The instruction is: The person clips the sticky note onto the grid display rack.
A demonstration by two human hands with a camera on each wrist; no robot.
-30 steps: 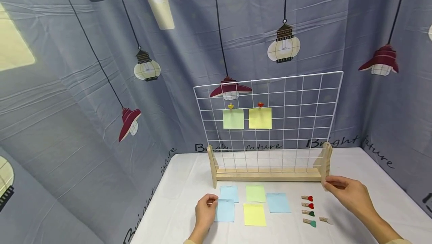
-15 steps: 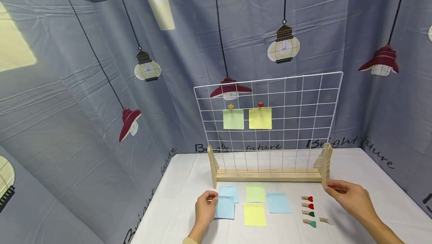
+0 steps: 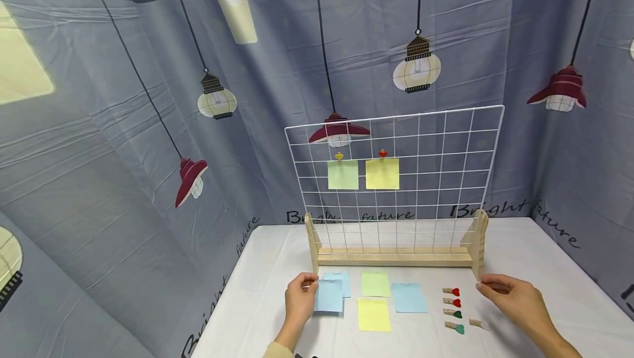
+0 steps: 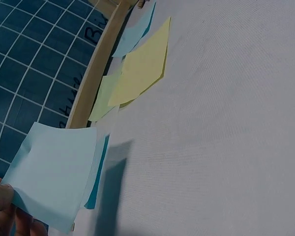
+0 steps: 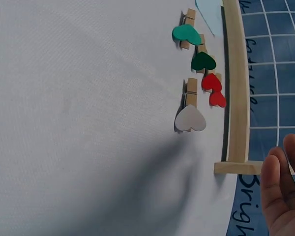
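Note:
In the head view, my left hand [image 3: 300, 303] pinches a blue sticky note [image 3: 328, 295] by its left edge, lifted off the table. The left wrist view shows thumb and fingers at a corner of this blue note [image 4: 54, 172]. Behind it, another light blue note [image 3: 339, 276] is partly covered. My right hand [image 3: 515, 298] hovers by the right foot of the wooden stand, holding nothing, fingers loosely bent. To its left lie several small clothespins with heart heads, among them a red-heart clothespin [image 3: 451, 291] and a white-heart clothespin [image 5: 191, 110].
A white wire grid [image 3: 436, 182] stands upright in a wooden base [image 3: 396, 259]. On it hang a green note [image 3: 343, 175] and a yellow note [image 3: 382, 174], each clipped. Green [image 3: 375, 284], yellow [image 3: 373, 315] and blue notes [image 3: 409, 297] lie on the white table [image 3: 277, 248].
My left hand has raised the blue note off the table and moved it slightly away from me. My right hand has shifted slightly downward in the view by the stand's foot.

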